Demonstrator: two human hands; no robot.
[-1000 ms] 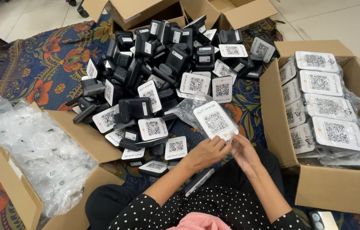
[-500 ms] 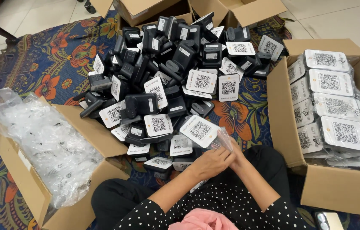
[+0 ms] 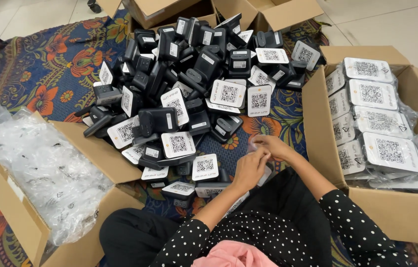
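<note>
My left hand [image 3: 249, 170] and my right hand [image 3: 274, 147] meet over my lap, just in front of the pile. Between them they pinch a small clear plastic bag [image 3: 254, 147]. A flat white-faced device [image 3: 267, 176] shows under the left hand, mostly hidden by it. Directly ahead lies a big heap of black devices with square white code labels [image 3: 189, 99] on a patterned cloth.
An open cardboard box [image 3: 318, 123] at the right holds several bagged white-faced devices [image 3: 377, 123]. At the left, a cardboard box [image 3: 16, 217] is filled with clear plastic bags [image 3: 41, 168]. More open cartons [image 3: 169, 12] stand behind the heap. Blue floral cloth [image 3: 46, 79] covers the floor.
The white-faced device that was held up in front of the pile has come down toward my lap. My hands have closed together over it, and the view has shifted slightly left.
</note>
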